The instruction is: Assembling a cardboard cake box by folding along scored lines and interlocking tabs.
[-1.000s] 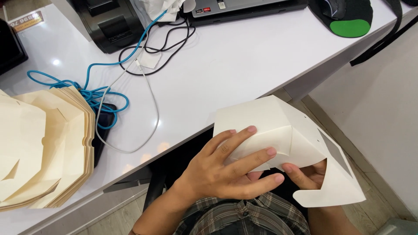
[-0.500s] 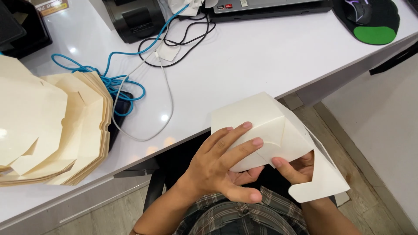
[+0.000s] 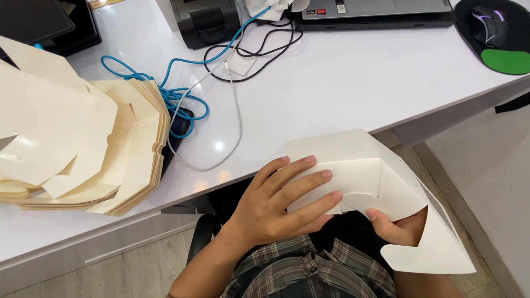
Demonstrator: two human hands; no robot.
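Note:
A cream paperboard box blank (image 3: 364,165), partly folded into shape, is held over my lap just off the white desk's front edge (image 3: 331,105). My left hand (image 3: 276,201) lies flat across its near panel with fingers spread along a fold. My right hand (image 3: 400,226) grips it from underneath; only the thumb and part of the palm show through a cut-out. A loose curved flap (image 3: 436,254) hangs at the lower right.
A thick stack of flat cream box blanks (image 3: 83,149) lies on the desk's left. Blue, white and black cables (image 3: 187,99) sprawl in the middle. At the back stand a black printer (image 3: 204,19), a laptop (image 3: 375,11) and a mouse on a green-edged pad (image 3: 497,38).
The view has shifted, bringing more of the desk and the stack into sight. My left hand's fingers have slid further along the box panel, pressing the fold flatter.

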